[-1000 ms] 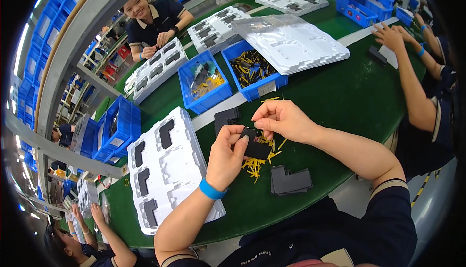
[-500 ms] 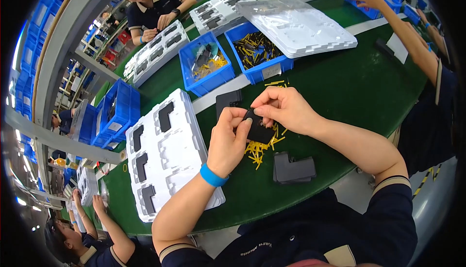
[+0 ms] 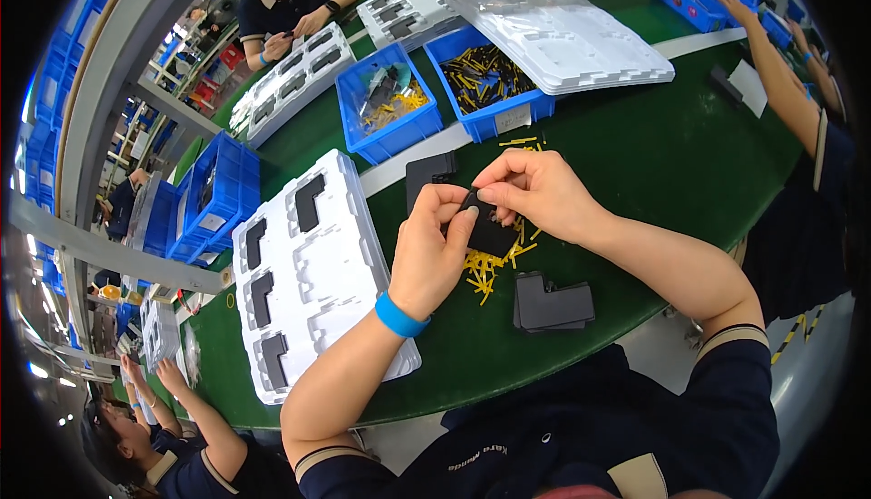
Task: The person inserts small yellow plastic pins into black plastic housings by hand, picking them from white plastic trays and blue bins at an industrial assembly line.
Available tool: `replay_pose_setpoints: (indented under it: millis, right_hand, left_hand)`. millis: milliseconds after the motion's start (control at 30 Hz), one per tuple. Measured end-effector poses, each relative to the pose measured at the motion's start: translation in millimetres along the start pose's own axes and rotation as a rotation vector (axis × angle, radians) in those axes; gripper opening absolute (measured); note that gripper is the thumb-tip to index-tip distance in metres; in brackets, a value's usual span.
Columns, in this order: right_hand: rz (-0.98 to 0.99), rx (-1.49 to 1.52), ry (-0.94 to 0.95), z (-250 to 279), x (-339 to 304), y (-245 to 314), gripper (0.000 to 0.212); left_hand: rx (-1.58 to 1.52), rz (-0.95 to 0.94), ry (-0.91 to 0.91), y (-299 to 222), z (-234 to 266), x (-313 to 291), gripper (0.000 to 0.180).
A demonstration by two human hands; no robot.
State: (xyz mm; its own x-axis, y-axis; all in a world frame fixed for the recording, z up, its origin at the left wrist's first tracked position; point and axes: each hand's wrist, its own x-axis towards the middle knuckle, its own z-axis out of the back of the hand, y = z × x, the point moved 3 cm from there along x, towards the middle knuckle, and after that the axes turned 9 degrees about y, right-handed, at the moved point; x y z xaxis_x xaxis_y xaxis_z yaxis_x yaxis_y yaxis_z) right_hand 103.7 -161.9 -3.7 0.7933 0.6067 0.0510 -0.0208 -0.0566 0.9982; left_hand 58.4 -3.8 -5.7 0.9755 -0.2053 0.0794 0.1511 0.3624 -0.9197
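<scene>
Above the green table, my left hand (image 3: 428,249) pinches a flat black piece (image 3: 491,238) between thumb and fingers. My right hand (image 3: 544,195) is closed at the upper edge of the same piece, its fingertips meeting those of the left. Whether the right fingers also hold something small is hidden. Loose yellow strips (image 3: 484,274) lie scattered beneath the piece. Nearer to me rests a small stack of black L-shaped pieces (image 3: 555,307); more black pieces (image 3: 425,176) lie just beyond my left hand.
To the left, a white moulded tray (image 3: 348,218) holds several black L-shaped pieces. Beyond stand a blue bin (image 3: 396,141) with yellow strips and a plastic bag, and another blue bin (image 3: 497,122) of black-and-yellow strips. Stacked white trays (image 3: 590,50) overhang it. Co-workers sit around the table.
My hands keep their grip on the black piece with barely any shift. The whole view has tilted slightly. Across the table, a co-worker's hands have moved a little.
</scene>
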Motion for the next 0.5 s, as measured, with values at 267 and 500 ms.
replay_pose_setpoints:
  millis: [267,500]
  right_hand:
    - [-0.061,-0.001,0.024,1.8,-0.6,2.5,0.013]
    - [-0.075,0.062,0.059,0.3,-0.9,-3.6,0.016]
  left_hand:
    - [-0.013,-0.027,-0.006,-3.4,-0.6,0.5,0.016]
    - [-0.029,-0.050,0.007,-10.6,-0.5,-3.2,0.025]
